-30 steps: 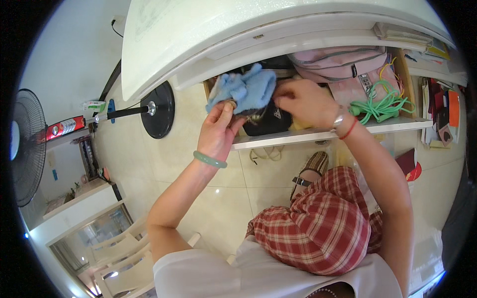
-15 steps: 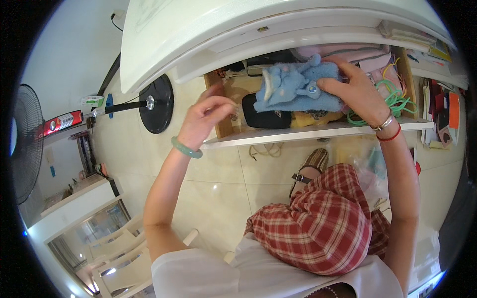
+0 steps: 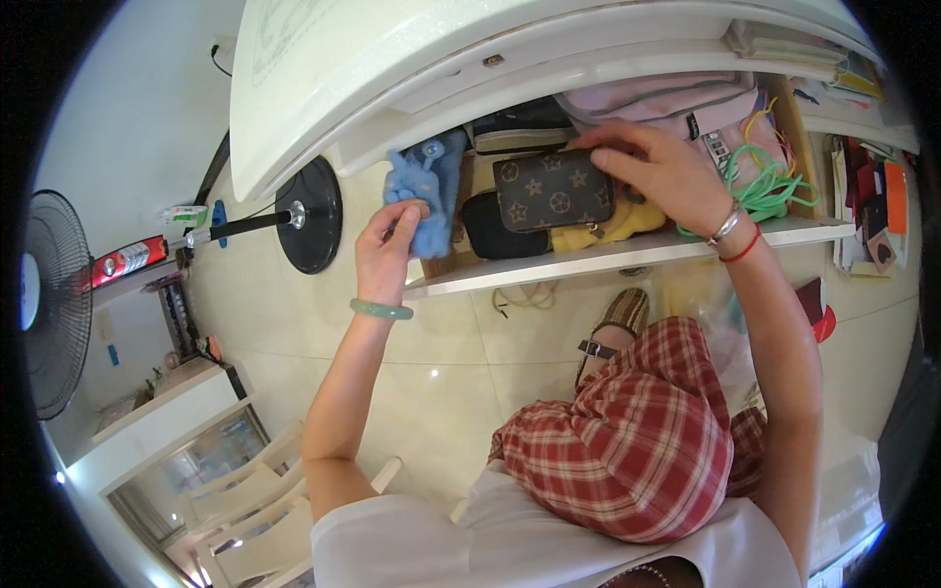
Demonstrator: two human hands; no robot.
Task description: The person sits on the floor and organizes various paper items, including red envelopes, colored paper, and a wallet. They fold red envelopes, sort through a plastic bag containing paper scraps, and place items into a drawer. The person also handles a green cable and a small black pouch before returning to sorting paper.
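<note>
My left hand (image 3: 384,247) is closed on a fuzzy blue plush pouch (image 3: 431,181), which stands at the drawer's left end, partly over its side wall. With fingers bent over its right end, my right hand (image 3: 676,178) grips a small dark brown patterned wallet (image 3: 554,192). The wallet is above the pulled-out drawer (image 3: 627,257). Under and beside it lie a black pouch (image 3: 490,235) and a yellow cloth item (image 3: 627,223). Behind it is a black case with a pale edge (image 3: 524,125).
A pink bag (image 3: 667,103) and a coiled green cord (image 3: 765,191) fill the drawer's right part. The white tabletop (image 3: 323,88) overhangs the back. Books and papers (image 3: 867,206) stand to the right. A standing fan's black base (image 3: 309,216) is on the left floor.
The blue plush pouch has gone from the drawer's middle to its left end, now in my left hand. The brown wallet has come into view, with my right hand on it.
</note>
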